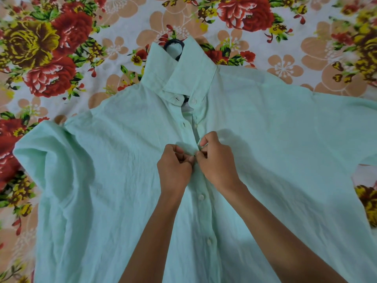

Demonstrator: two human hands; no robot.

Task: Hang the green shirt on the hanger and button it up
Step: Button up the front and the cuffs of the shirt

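So the green shirt (122, 180) is lying face up on a bed with a loud floral bedsheet (61, 48), and the dark hanger (173, 44) is already inside it, hook poking out above the collar. Both hands are working the placket around chest height: the left hand (175, 168) is pinching the buttonhole edge with fingers curled in, and the right hand (216, 160) is pinching the button side right next to it, knuckles nearly touching. For this step I'd say keep the two edges lined up flat before pushing the button through, since the fabric is thin and wrinkly and bunches easily (looks like a light cotton or linen, hard to say which). Tilt the button edge-on into the hole rather than forcing it flat. Two buttons (201, 197) below the hands look done up, while the holes above and the collar button (193, 101) look still open, so I'd guess it's roughly halfway. The shirt itself is pale mint, sleeves spread out to both sides, collar standing up a bit crooked.
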